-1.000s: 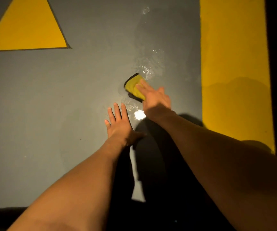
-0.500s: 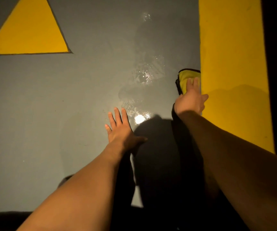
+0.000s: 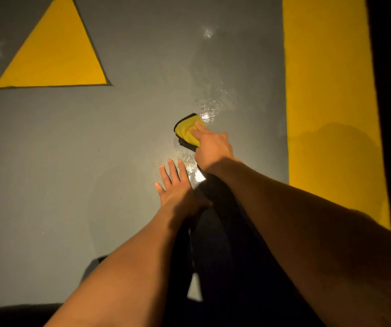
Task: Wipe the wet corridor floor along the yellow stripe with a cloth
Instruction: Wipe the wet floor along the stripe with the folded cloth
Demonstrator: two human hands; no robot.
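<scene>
A yellow cloth with a dark edge (image 3: 186,131) lies on the grey floor (image 3: 72,161), beside glistening water drops (image 3: 209,114). My right hand (image 3: 213,147) presses down on the cloth with straight fingers, covering its near half. My left hand (image 3: 177,187) rests flat on the floor just below and left of it, fingers spread, holding nothing. The wide yellow stripe (image 3: 326,90) runs up the right side, well to the right of the cloth.
A yellow triangle (image 3: 55,55) is painted on the floor at the upper left. A black band (image 3: 385,90) borders the stripe on its right. Wet patches reach up the floor towards a far glint (image 3: 207,33). Dark shadow lies under my arms.
My right hand has swept the cloth from the yellow stripe's edge back left to the wet patch in the middle. My left hand has stayed planted.
</scene>
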